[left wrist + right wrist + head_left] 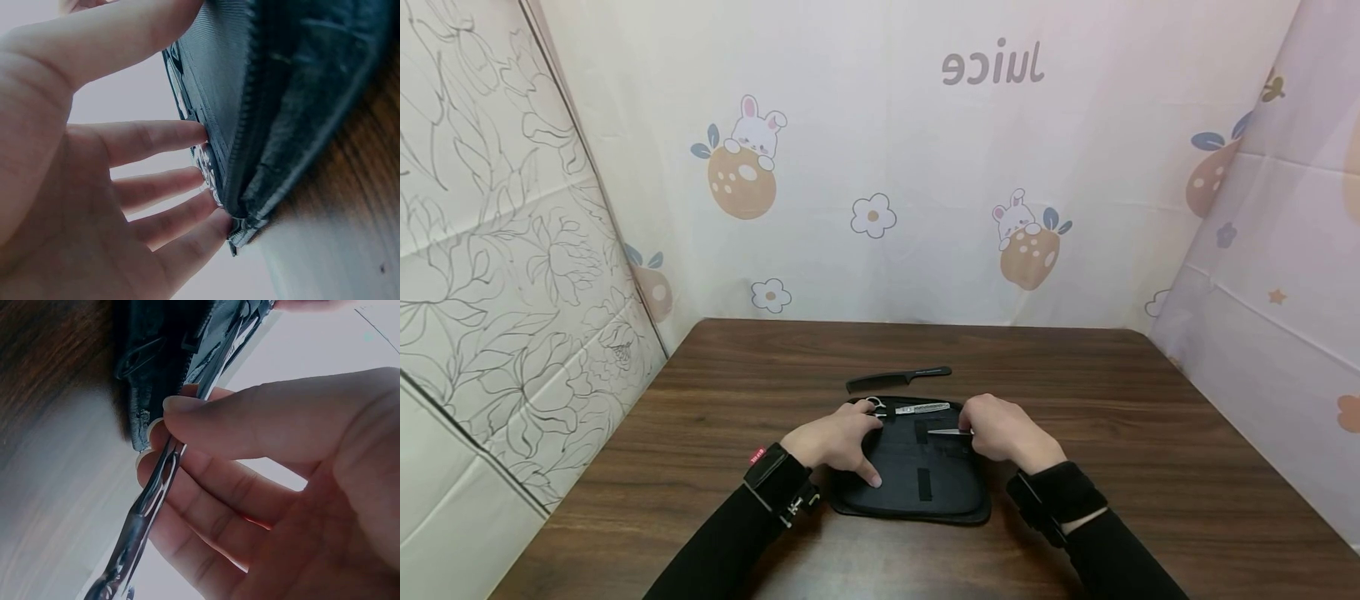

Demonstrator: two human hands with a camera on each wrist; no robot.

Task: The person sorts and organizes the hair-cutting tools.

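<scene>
Step in hand, I judge: slotting or drawing scissors (945, 432); can't tell which. My right hand (1003, 429) pinches them, blades over the black case (887, 479). Left hand (842, 437): fingers apart, resting on the case's left side. Next move probably calls for keeping blades aligned with the elastic loop (921, 432). Count: 1 case, 2 scissors (1 pinched, 1 secured pair (922, 408) at the case's far edge), 1 comb (895, 380) beyond, on the worktop (1112, 400).

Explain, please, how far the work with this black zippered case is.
If this is packing, silver metal scissors already look placed in the rounded black zippered case.
In hand: the right hand pinches a slim silver metal tool, its blade over the case; the left hand rests on the case.
Left to do: that tool and the black handled comb, lying on the brown wooden table.
</scene>
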